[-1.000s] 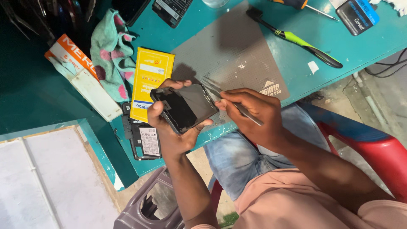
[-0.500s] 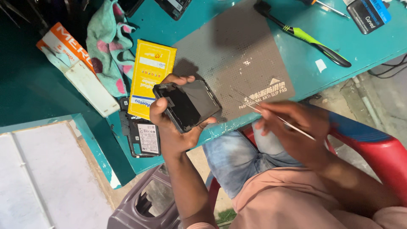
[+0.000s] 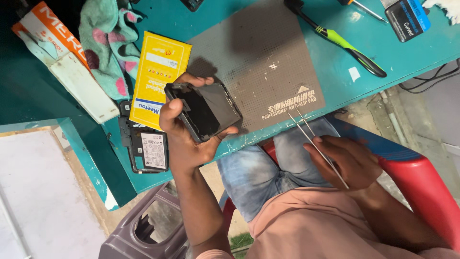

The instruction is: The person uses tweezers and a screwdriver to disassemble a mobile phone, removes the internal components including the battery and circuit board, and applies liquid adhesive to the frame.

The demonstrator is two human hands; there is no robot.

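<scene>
My left hand grips a black smartphone with its dark screen up, held over the front edge of the teal table. Fingers wrap its left side and the thumb rests on its lower edge. My right hand is down over my lap, away from the phone, holding thin metal tweezers whose tips point up toward the grey anti-slip mat.
A yellow flat box and an opened phone body lie left of the phone. A teal spotted cloth, a green-handled screwdriver, a small dark box, a red chair and a grey stool are around.
My right hand with the tweezers drew away from the phone, moving right and down to my lap. The left hand kept holding the phone and tilted it slightly.
</scene>
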